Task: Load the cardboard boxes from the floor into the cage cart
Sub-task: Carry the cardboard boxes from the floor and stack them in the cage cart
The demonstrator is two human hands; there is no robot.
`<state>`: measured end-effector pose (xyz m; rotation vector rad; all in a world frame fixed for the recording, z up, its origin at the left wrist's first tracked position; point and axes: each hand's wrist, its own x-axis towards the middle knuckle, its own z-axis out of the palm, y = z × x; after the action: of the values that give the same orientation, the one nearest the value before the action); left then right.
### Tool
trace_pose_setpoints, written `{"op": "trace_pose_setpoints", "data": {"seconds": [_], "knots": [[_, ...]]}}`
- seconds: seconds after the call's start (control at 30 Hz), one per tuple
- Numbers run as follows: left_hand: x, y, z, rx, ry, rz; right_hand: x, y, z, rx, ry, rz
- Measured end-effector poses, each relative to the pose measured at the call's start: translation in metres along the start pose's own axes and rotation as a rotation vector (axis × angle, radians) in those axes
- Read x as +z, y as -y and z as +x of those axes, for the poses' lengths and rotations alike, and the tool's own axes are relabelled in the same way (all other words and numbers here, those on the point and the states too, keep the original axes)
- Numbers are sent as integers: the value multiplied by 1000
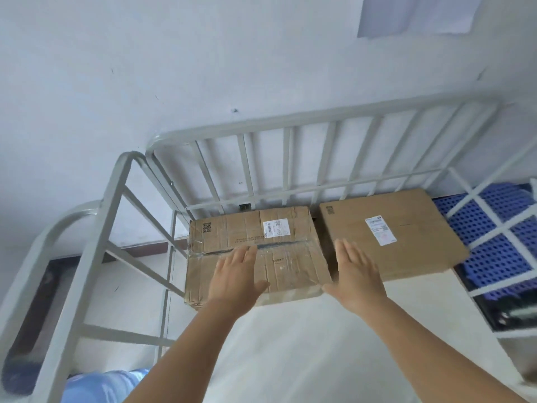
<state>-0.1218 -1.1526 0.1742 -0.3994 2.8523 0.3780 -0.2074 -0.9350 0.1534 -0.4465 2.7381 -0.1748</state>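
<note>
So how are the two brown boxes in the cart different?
The left box is wrinkled and wrapped in shiny clear tape; the right box is smooth and looks flatter. The left box sits square to the back bars of the cage cart; the right box is turned at an angle. Both are brown cardboard with a white label on top.

Two cardboard boxes inside the grey metal cage cart [290, 132], side by side against its back rail. Taped box [279, 228] on the left, creased, wrapped in clear tape, white label and QR mark on top. Flat box [412, 228] just to its right, smoother, wider, lying level, white shipping label on top.
</note>
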Motion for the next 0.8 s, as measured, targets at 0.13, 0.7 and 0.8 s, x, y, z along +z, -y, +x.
{"op": "trace_pose_setpoints", "data": {"seconds": [0.13,0.7,0.8], "knots": [[-8,-35,-22,126,10,-3,-17,-20,-51,75,-49,40],[-16,-190,-196,923,99,89,-19,-66,-375,750,-389,227],[-4,-223,-237,1066,137,114,-3,-75,-435,872,-435,281]]}}
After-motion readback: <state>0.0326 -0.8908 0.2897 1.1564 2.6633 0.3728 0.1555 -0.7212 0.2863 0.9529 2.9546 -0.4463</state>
